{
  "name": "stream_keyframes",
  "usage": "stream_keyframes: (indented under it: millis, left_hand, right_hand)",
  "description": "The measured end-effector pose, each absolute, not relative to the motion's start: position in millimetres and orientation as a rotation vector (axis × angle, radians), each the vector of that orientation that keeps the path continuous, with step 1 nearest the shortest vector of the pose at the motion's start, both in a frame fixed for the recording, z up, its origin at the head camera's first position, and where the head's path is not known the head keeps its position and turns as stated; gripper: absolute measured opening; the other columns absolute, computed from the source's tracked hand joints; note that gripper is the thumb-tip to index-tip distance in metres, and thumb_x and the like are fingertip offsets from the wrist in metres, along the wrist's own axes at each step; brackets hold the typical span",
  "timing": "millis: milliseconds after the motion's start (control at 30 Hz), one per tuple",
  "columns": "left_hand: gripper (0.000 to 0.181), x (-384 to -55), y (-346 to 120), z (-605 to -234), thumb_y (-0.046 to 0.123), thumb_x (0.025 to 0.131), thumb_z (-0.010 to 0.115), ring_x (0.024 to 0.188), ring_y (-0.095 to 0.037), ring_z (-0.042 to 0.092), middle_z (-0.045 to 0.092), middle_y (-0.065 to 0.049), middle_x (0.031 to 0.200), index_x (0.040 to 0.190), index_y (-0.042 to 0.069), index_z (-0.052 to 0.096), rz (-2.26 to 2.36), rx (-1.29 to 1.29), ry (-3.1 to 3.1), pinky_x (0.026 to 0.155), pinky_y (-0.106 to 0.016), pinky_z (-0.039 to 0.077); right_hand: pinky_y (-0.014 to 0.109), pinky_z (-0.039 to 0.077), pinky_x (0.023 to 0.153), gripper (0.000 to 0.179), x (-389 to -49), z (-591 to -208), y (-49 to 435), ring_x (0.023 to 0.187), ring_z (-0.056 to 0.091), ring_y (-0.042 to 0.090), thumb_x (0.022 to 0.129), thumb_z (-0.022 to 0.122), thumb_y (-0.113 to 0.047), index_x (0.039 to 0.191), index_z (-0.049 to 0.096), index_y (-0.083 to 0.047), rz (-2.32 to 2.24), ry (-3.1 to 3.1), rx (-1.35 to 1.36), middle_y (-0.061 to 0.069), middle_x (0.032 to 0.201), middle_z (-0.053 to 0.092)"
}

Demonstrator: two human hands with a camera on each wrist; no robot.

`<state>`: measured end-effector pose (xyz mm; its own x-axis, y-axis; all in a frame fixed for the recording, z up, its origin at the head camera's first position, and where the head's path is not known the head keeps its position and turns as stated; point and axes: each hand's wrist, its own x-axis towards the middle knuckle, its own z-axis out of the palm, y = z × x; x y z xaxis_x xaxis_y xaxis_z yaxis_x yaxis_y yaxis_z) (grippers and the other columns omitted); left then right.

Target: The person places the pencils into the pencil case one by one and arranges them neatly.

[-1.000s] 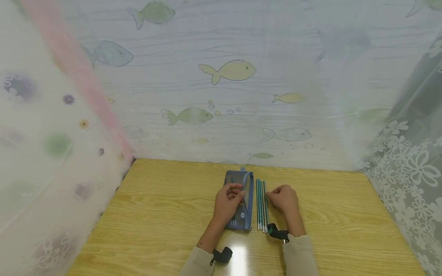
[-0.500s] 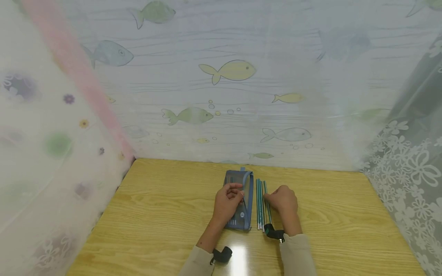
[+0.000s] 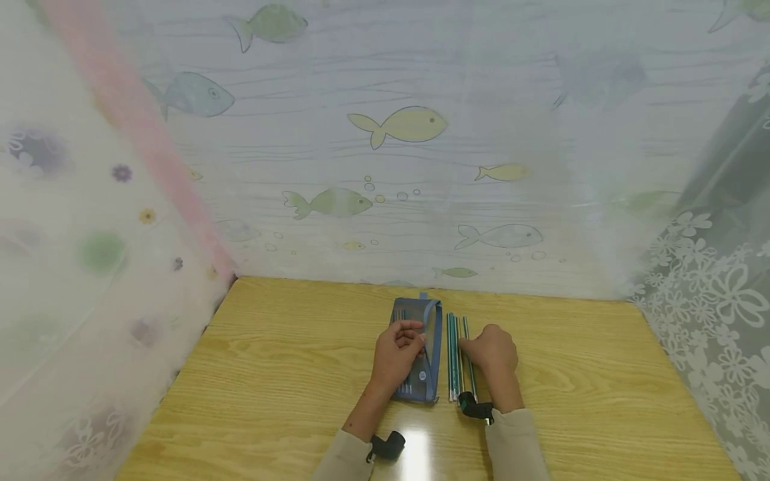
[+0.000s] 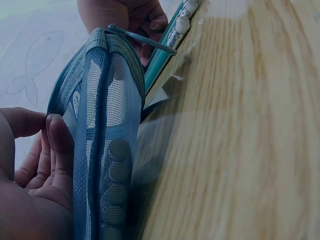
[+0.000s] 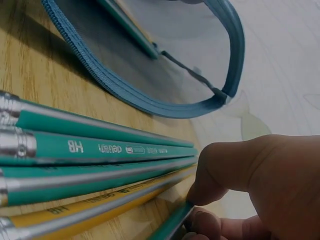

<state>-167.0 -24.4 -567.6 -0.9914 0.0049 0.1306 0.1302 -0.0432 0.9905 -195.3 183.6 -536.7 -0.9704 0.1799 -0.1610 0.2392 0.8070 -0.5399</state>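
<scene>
A blue mesh pencil case (image 3: 437, 347) lies upright on the table, its zipped mouth gaping toward the right. My left hand (image 3: 397, 354) pinches the upper edge of that mouth between thumb and fingertips, as the left wrist view shows. Inside the case are several pencils (image 5: 132, 32). To its right a row of green pencils (image 5: 100, 147) lies side by side, with a yellow pencil (image 5: 115, 205) along its right side. My right hand (image 3: 494, 351) pinches another green pencil (image 5: 172, 222) between thumb and fingers, slightly apart from the row.
The wood-grain table (image 3: 289, 347) runs back to a fish-patterned curtain (image 3: 385, 167). A flowered curtain (image 3: 78, 300) borders the left side, lace (image 3: 716, 274) the right. Each wrist carries a black camera, the left camera (image 3: 388, 445) close over the tabletop.
My right hand has shifted slightly left, and the pencil at the row's right end has come away from the others. My left hand keeps its hold on the case's edge.
</scene>
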Motion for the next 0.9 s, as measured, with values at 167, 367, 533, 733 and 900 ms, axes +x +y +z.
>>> stream_keyframes:
  millis: [167,367,533,733,900]
  left_hand:
    - [0.023,-166.7,-24.5,-568.2,0.003,0.1,0.073,0.075,-0.012,0.068,0.069,-0.019,0.096,0.122,-0.002,0.07,-2.2,-0.155,-2.115,0.069,-0.023,0.061]
    - [0.022,-166.4,-24.2,-567.3,0.003,0.1,0.072,0.075,-0.012,0.068,0.07,-0.018,0.096,0.122,-0.001,0.07,-2.196,-0.154,-2.123,0.069,-0.024,0.062]
    - [0.022,-166.3,-24.1,-567.0,0.003,0.1,0.073,0.074,-0.011,0.068,0.07,-0.018,0.095,0.122,-0.002,0.07,-2.198,-0.148,-2.123,0.069,-0.024,0.062]
    - [0.022,-166.8,-24.1,-566.9,0.003,0.1,0.073,0.074,-0.011,0.068,0.069,-0.019,0.095,0.121,-0.001,0.07,-2.199,-0.142,-2.124,0.069,-0.024,0.062]
    - [0.022,-166.7,-24.4,-567.2,0.004,0.1,0.073,0.075,-0.012,0.068,0.069,-0.018,0.096,0.122,-0.001,0.07,-2.197,-0.135,-2.129,0.07,-0.025,0.062]
  right_hand:
    - [0.032,0.04,0.045,0.036,-195.5,-535.2,186.2,0.056,0.049,0.02,0.084,0.075,-0.034,0.067,0.057,-0.008,-0.887,2.863,0.321,0.004,0.064,0.054]
    - [0.027,0.034,0.044,0.045,-194.9,-530.3,191.0,0.049,0.043,0.014,0.086,0.075,-0.034,0.051,0.056,-0.013,-0.94,2.84,0.273,-0.004,0.051,0.049]
    - [0.025,0.03,0.044,0.05,-194.2,-528.0,195.1,0.046,0.037,0.012,0.087,0.074,-0.031,0.045,0.052,-0.016,-1.023,2.835,0.236,-0.008,0.046,0.043]
    - [0.025,0.03,0.045,0.048,-194.7,-524.8,194.9,0.045,0.039,0.012,0.09,0.069,-0.029,0.046,0.057,-0.014,-1.143,2.78,0.21,-0.005,0.046,0.052]
    - [0.028,0.041,0.051,0.039,-194.8,-522.1,191.9,0.055,0.059,0.018,0.092,0.069,-0.027,0.061,0.075,-0.003,-1.209,2.755,0.192,0.006,0.059,0.07]
